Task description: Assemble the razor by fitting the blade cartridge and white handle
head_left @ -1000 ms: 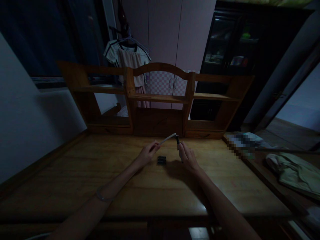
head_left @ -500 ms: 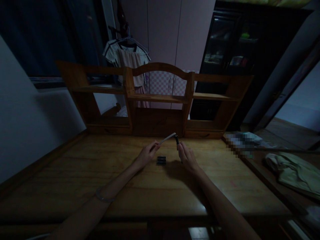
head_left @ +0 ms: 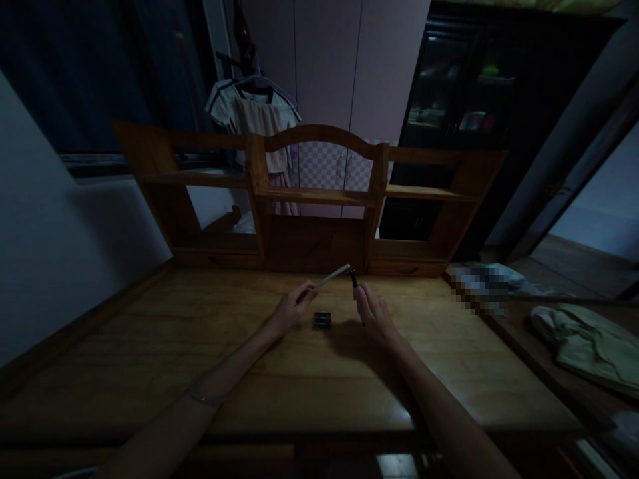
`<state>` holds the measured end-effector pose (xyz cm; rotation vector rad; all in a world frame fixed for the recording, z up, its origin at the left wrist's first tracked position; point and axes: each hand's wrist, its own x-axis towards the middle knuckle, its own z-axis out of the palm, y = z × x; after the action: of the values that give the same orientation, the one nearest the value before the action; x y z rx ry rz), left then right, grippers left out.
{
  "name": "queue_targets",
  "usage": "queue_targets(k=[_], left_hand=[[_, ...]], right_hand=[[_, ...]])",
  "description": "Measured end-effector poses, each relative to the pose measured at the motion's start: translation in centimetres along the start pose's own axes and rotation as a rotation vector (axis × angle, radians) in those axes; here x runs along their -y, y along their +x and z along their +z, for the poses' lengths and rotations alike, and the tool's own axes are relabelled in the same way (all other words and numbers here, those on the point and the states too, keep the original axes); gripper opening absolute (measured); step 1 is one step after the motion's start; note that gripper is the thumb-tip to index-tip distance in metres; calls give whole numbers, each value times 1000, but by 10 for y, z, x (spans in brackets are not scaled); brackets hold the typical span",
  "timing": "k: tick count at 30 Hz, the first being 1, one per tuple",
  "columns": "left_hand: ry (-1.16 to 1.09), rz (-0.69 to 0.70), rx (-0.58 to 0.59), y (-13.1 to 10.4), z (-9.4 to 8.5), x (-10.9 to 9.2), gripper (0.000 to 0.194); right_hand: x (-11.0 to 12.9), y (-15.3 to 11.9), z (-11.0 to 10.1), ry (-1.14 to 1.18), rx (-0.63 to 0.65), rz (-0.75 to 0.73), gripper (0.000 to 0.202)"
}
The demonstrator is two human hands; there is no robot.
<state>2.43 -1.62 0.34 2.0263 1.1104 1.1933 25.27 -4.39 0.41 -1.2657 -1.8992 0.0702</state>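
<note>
My left hand (head_left: 292, 309) is closed round the lower end of a slender whitish stick (head_left: 333, 275), which slants up to the right. Opposite it, my right hand (head_left: 374, 311) grips a slim tool with a dark narrow neck (head_left: 354, 278); its paler body is mostly hidden by my fingers. The stick's far tip is close to the top of that neck, and I cannot tell if they touch. Between my hands, a little nearer to me, several small dark shiny pieces (head_left: 322, 320) lie side by side on the wooden desk (head_left: 239, 386).
A wooden shelf unit (head_left: 319, 195) with small drawers stands along the desk's back edge. At right, a lower surface holds a folded pale cloth (head_left: 594, 342) and plastic bags (head_left: 509, 274). Clothes (head_left: 259, 120) hang behind the shelf. The room is dim.
Almost nothing differs. The dark-necked tool and the stick's tip have shifted very slightly.
</note>
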Motion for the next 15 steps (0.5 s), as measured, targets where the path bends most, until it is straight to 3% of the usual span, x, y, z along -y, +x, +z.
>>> queue_targets(k=[5, 15], left_hand=[[9, -4, -13, 0, 1, 0, 31], [16, -21, -30, 0, 0, 0, 32]], right_hand=[[0, 0, -1, 41, 63, 29, 44], [-13, -2, 9, -16, 35, -26, 43]])
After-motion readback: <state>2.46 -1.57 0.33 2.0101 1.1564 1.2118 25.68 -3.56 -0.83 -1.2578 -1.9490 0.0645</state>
